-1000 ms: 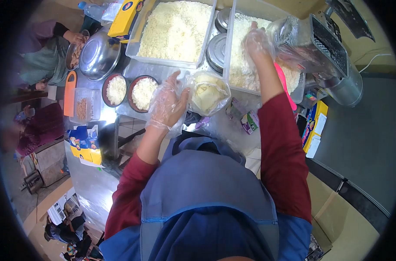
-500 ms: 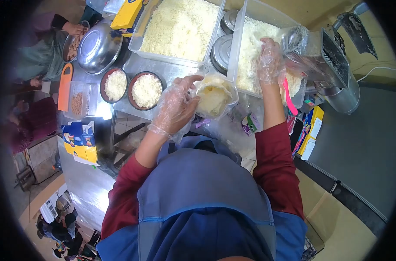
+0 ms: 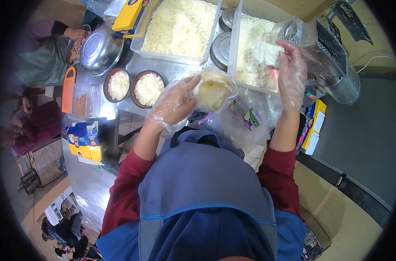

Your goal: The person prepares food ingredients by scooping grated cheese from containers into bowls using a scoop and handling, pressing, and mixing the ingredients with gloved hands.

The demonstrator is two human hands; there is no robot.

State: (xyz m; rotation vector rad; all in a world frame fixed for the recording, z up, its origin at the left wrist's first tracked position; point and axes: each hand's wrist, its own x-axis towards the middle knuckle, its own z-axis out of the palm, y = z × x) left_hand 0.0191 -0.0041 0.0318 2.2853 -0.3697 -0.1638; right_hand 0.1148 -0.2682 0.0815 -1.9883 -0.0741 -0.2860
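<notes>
My left hand (image 3: 175, 103), in a clear plastic glove, grips the left side of a small plastic-lined container (image 3: 213, 93) with a pale, creamy mass inside. My gloved right hand (image 3: 292, 77) is over the right edge of the right tub (image 3: 236, 48), its fingers curled. Beside its fingertips is a blurred white clump (image 3: 267, 54), above white flakes (image 3: 250, 71). What the right hand holds is hidden; a trace of pink shows near it. Another clear tub (image 3: 163, 57), full of pale crumbs, stands behind my left hand.
Two brown bowls of white flakes (image 3: 119, 85) (image 3: 149, 89) stand left of my left hand. Beyond are a metal bowl (image 3: 101, 49), an orange-handled tool (image 3: 68, 89) and a co-worker's hand (image 3: 76, 33). A metal machine (image 3: 332, 52) stands right; a yellow box (image 3: 317, 117) lies nearer.
My right hand has moved right and its fingers have curled. The pink handle seen below it before is no longer visible. My left hand has closed on the lined container.
</notes>
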